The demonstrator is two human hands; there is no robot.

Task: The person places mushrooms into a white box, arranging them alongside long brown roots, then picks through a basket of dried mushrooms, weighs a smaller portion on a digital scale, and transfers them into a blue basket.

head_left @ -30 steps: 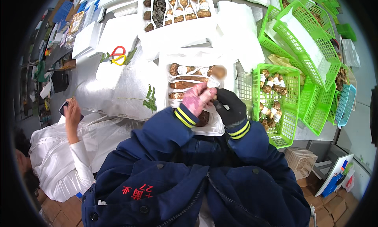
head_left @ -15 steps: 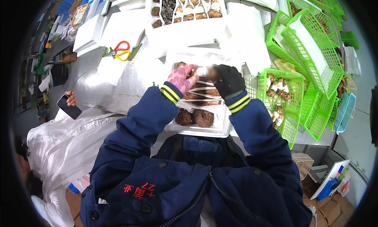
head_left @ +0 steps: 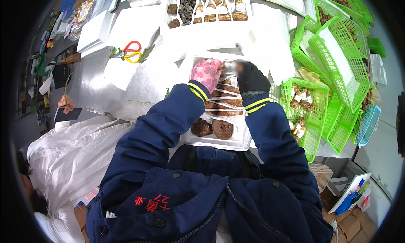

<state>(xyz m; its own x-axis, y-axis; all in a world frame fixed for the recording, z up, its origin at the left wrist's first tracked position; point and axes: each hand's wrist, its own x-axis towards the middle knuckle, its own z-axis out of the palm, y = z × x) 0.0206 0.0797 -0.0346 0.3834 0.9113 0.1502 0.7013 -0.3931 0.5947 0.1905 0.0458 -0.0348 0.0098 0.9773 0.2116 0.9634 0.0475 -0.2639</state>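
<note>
Above the far part of a white foam box point(head_left: 236, 143), my two gloved hands work close together. My left hand point(head_left: 206, 75), in a pink patterned glove with bare fingertips, has its fingers closed at a white-wrapped piece point(head_left: 230, 66). My right hand point(head_left: 254, 79), in a black glove, is closed round the right end of the same piece, which looks like a mushroom but is blurred. Below my hands, long brown mushrooms point(head_left: 225, 104) lie in rows separated by white strips. Two round dark-brown mushrooms point(head_left: 222, 129) sit at the near end. My hands hide the box's far contents.
A filled box of mushrooms point(head_left: 211, 30) stands beyond. Scissors point(head_left: 131, 53) with red and yellow handles lie left, by fern leaves point(head_left: 146, 53). Green baskets point(head_left: 314, 135), some holding wrapped mushrooms point(head_left: 300, 97), crowd the right. At left, another person's hand point(head_left: 66, 103) is by a dark phone point(head_left: 71, 114).
My left hand has rolled over, showing more of its back; my right stays on the wrapped piece. The whole view has shifted slightly. The other person's hand has moved left, holding up a green sprig.
</note>
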